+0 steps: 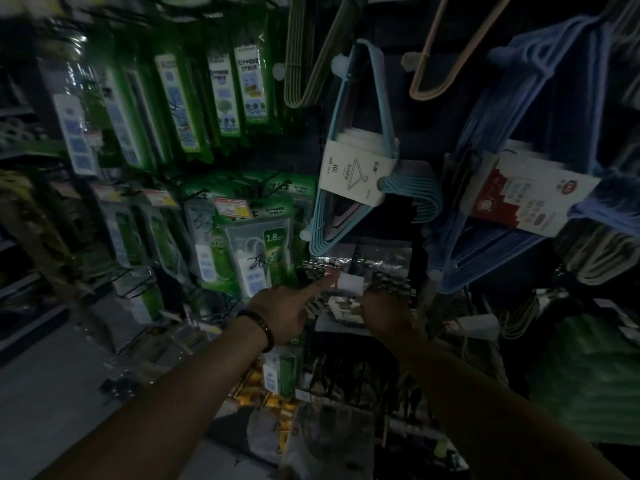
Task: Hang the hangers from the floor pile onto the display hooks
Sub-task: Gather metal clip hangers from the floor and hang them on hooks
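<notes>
In the dim head view both my arms reach toward a clear pack of metal clip hangers (353, 268) hanging low on the display wall. My left hand (282, 311), with a bracelet at the wrist, points its straight index finger at the white tag on top of the pack. My right hand (384, 310) grips the pack's lower right part, and its fingers are partly hidden behind it. Above hangs a light blue hanger bundle (349, 174) in a white paper band. To its right hangs a darker blue hanger bundle (519, 188) with a red and white label.
Green packs of power strips (242, 237) fill the hooks on the left. Beige hangers (304, 74) and a pink hanger (440, 64) hang at the top. Grey hangers (602, 258) hang at far right. Yellow goods (270, 396) sit low, and grey floor (52, 393) lies at lower left.
</notes>
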Available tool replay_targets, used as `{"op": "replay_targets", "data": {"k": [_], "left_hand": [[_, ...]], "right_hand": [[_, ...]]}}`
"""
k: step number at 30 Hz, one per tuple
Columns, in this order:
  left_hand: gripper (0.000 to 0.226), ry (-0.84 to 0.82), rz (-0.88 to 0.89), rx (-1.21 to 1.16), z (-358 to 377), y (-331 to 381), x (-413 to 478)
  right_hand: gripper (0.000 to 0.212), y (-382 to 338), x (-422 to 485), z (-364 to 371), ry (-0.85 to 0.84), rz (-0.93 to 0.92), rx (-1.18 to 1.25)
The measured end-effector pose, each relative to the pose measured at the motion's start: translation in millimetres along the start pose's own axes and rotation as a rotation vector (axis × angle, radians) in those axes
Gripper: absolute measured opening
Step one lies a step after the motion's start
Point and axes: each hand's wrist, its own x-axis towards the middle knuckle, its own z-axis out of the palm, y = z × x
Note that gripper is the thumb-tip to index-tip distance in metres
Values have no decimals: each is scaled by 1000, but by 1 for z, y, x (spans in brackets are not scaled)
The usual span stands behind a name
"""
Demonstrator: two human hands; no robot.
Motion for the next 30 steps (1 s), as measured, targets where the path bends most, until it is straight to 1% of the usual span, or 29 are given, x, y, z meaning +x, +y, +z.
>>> {"op": "replay_targets", "data": {"k": [2, 4, 6, 10, 12, 13, 14, 16, 18, 20, 22, 23, 24, 26, 28, 30], "left_hand": [[87, 3, 5, -8, 1, 2, -2], [89, 9, 0, -6, 3, 4, -2], [92, 24, -6, 16, 6, 5, -2], [90, 46, -22, 32, 13, 8, -4], [91, 52, -32, 42, 18, 10, -5], [92, 45, -41, 31, 20, 11, -5], [93, 36, -51, 9, 22, 12, -4], [97, -1, -68, -49, 27, 15, -5], [99, -16, -87, -72, 30, 20, -6], [98, -9, -102, -61, 36, 24, -9], [96, 14, -137, -55, 43, 29, -14], [94, 27, -154, -51, 44, 34, -17], [93, 41, -168, -36, 46, 39, -21], [90, 67, -226, -22, 52, 47, -30], [79, 45, -338, -63, 69, 48, -43], [63, -31, -456, -82, 94, 44, -64]], "right_hand": [[30, 4, 10, -2, -66, 78, 59], [33, 11, 18, 1, -116, 128, 57], [29, 17, 27, 9, -77, 156, 74], [24, 18, 34, 18, -39, 149, -56], [21, 22, 35, 25, -6, 147, -70], [21, 23, 34, 27, 20, 144, -70], [25, 25, 33, 29, 61, 135, -58], [38, 28, 28, 29, 127, 119, -1], [43, 27, 17, 24, 218, 80, 92], [34, 22, -4, 22, 312, 36, 238], [22, 20, -27, 40, 318, -1, 396], [21, 17, -39, 46, 264, -14, 453], [24, 15, -51, 58, 185, -28, 506], [30, 11, -71, 76, 3, -72, 533], [26, 4, -87, 89, -119, -143, 481], [20, -6, -102, 99, -259, -204, 515]]}}
